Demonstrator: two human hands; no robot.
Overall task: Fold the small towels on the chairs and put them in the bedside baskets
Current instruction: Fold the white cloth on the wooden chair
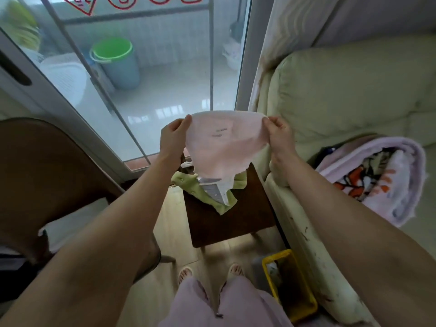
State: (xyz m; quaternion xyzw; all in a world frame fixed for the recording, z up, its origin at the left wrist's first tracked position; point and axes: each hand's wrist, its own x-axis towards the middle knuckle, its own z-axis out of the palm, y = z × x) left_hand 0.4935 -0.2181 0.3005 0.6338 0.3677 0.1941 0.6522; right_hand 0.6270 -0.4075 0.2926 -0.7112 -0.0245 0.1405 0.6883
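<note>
A small pale pink towel (221, 142) hangs spread in the air above a dark wooden chair (226, 223). My left hand (173, 138) pinches its upper left corner and my right hand (279, 135) pinches its upper right corner. On the chair seat under it lie a green towel (188, 185) and a white patterned one (218, 192), both crumpled. A yellow basket (304, 305) stands on the floor at the lower right, beside the bed.
A cream padded bed (342, 97) with a rolled lilac blanket (387, 175) fills the right side. A second brown chair (47, 173) stands at the left. Behind the chairs is a glass sliding door (141, 79); my feet stand on the wooden floor below.
</note>
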